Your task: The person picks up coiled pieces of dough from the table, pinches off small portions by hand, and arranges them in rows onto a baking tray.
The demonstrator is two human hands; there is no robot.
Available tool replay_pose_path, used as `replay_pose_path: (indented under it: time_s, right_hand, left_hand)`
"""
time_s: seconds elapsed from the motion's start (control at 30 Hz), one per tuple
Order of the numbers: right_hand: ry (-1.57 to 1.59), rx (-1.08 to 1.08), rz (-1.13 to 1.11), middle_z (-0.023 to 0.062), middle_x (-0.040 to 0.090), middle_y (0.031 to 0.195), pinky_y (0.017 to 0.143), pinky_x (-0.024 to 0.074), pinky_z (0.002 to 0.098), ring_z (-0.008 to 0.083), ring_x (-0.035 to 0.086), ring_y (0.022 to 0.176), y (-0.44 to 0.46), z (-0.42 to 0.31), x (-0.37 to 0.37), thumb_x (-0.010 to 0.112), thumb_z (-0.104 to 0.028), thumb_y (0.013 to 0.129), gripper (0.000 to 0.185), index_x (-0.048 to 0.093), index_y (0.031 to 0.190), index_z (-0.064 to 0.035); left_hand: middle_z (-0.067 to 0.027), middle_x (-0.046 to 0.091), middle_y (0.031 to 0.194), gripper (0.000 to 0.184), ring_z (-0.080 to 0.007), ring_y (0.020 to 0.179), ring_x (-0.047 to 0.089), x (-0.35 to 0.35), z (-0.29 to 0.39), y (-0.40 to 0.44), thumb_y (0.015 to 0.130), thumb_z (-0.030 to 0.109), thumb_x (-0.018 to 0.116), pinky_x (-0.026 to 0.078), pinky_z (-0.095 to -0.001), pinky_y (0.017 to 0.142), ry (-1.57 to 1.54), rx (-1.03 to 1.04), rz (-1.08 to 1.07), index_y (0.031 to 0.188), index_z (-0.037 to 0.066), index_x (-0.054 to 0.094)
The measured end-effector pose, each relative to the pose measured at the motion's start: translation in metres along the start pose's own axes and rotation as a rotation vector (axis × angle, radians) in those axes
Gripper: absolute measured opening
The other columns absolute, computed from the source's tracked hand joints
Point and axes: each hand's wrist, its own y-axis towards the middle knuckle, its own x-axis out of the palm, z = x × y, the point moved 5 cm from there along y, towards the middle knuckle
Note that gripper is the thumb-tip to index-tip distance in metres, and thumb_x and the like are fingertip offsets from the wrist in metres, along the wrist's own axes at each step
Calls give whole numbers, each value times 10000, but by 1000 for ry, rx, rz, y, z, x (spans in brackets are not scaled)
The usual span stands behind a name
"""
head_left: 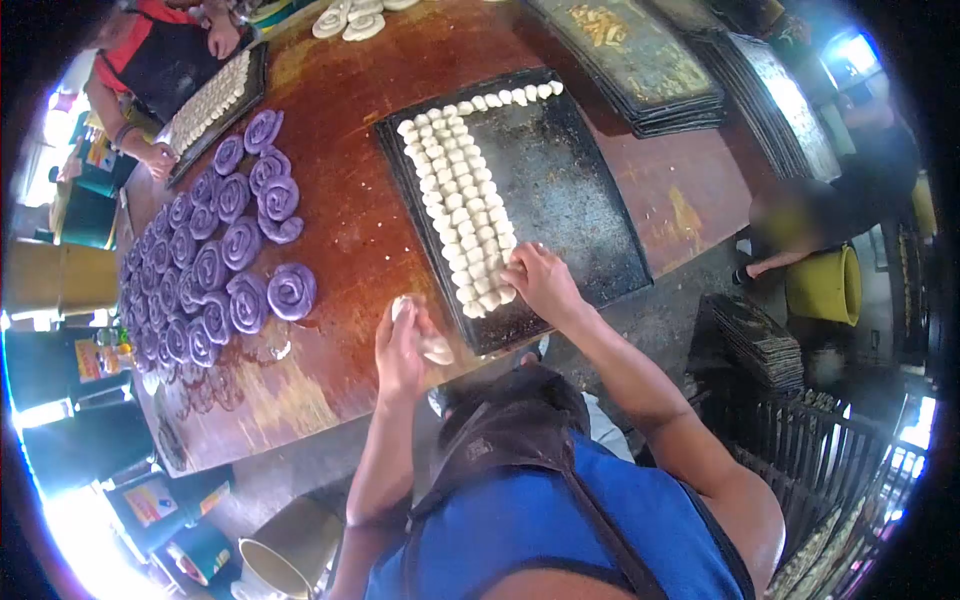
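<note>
My left hand (402, 352) is closed around a piece of soft white dough (436, 349), part of which sticks out below the fingers, above the table's near edge. My right hand (543, 286) reaches over a dark baking tray (565, 190), its fingertips pinched on a small white dough ball at the near end of the rows. Small dough balls (455, 200) sit close together in several columns along the tray's left side, and one row runs along its far edge. The tray's right part shows bare, worn metal.
Purple dough coils (240, 243) cover the table's left side; white coils (350, 18) lie at the far edge. Stacked trays (650, 75) stand at the far right. Another person's hand (158, 160) touches a filled tray (212, 105). A yellow bucket (826, 285) stands beyond the table, right.
</note>
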Motion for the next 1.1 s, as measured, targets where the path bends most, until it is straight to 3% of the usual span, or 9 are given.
replay_pose_path:
  time_s: [0.1,0.3,0.37,0.5,0.7,0.77,0.9,1.0,1.1]
  right_hand:
    - [62,56,15,136,607,888,703,508,382,296,619,861,-33,-90,-56,726,-218,806,357,572,1052,-10]
    - [257,-404,-79,186,628,966,770,513,391,302,632,847,-102,-190,-45,708,-116,811,351,593,1135,-45]
    - [288,33,62,164,652,907,719,529,373,274,644,782,-88,-174,-26,658,-32,815,303,615,1115,-29]
    - [112,-267,338,154,661,834,639,538,391,270,647,647,-105,-174,-29,622,-36,843,199,649,1035,7]
    - [-146,-93,159,127,663,762,524,477,348,195,663,678,-63,-157,-37,670,-204,861,196,619,804,-24]
    - [497,-45,-110,110,643,718,548,476,332,147,623,655,-69,-131,-42,641,-282,881,280,617,794,-17]
    - [416,493,-286,137,662,793,647,506,334,195,638,707,-53,-42,-50,652,-191,860,201,651,858,9]
    - [186,78,-96,160,666,877,702,517,366,267,659,773,-25,-7,-30,633,-170,860,183,655,925,0]
    - [205,166,-77,184,659,960,750,518,384,325,657,845,-20,1,-19,630,-224,865,271,632,1029,-8]
  left_hand:
    - [-93,602,989,359,-156,848,597,-1,12,-12,936,133,447,514,-301,768,562,134,126,1279,26,470]
    - [-132,610,859,362,-267,794,604,10,30,-75,948,219,486,509,-373,740,629,607,-554,1241,6,498]
    - [-111,604,804,382,-230,761,582,-8,-26,-45,991,313,412,481,-366,677,572,257,-498,1204,15,519]
    - [-91,605,1045,244,-164,978,576,13,-22,-48,988,150,461,489,-306,838,10,-138,-486,1184,17,521]
    - [-34,586,949,240,-105,823,542,42,6,-50,930,45,464,458,-235,666,583,431,-576,1167,17,492]
    - [-19,559,871,212,-93,738,496,39,3,-54,941,89,460,445,-249,652,369,-93,-658,1135,10,491]
    - [-68,577,804,157,-147,726,574,28,61,-30,923,149,495,471,-327,636,-524,209,-405,1031,43,538]
    - [-9,555,774,189,-111,708,536,42,0,-36,960,167,479,435,-262,653,428,74,-271,851,60,590]
    - [-12,573,836,147,-119,708,541,30,4,-46,947,129,489,441,-270,653,287,21,-194,903,55,608]
